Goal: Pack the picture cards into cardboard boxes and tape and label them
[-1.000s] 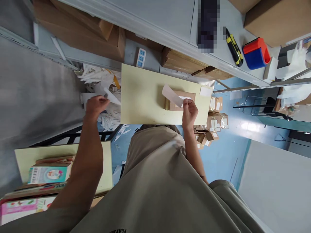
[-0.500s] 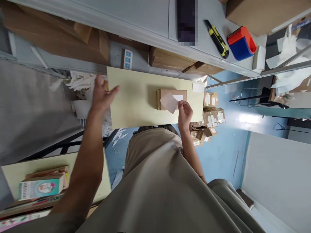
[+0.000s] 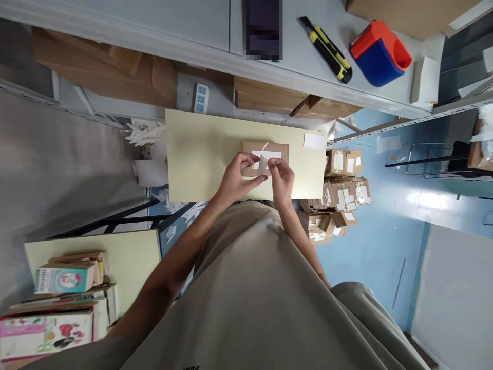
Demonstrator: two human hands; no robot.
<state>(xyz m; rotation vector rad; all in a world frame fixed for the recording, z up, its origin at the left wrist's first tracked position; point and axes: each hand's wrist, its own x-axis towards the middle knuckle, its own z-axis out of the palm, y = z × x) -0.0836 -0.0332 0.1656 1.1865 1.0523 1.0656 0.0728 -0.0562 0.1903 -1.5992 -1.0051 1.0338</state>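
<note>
A small cardboard box (image 3: 246,146) lies on the pale yellow board, a white label (image 3: 274,154) on its top. Over the box, my right hand (image 3: 282,180) pinches a whitish paper slip (image 3: 262,165) that is now curled. My left hand (image 3: 239,176) is at the slip's left side, fingers and thumb spread apart in a C shape. Its thumb tip is close to the slip's lower end; whether it touches is unclear. A thin white strip (image 3: 265,146) sticks up just beyond the slip.
The yellow board (image 3: 200,154) has a white paper (image 3: 314,140) at its right end. On the grey shelf above are a yellow-black utility knife (image 3: 327,51) and a red-blue holder (image 3: 379,54). A power strip (image 3: 201,97) sits behind the board. Cardboard boxes (image 3: 342,192) are piled to the right.
My left hand has come in from the board's left edge to the slip. The slip, flat before, is now curled between the hands. The camera view has shifted slightly.
</note>
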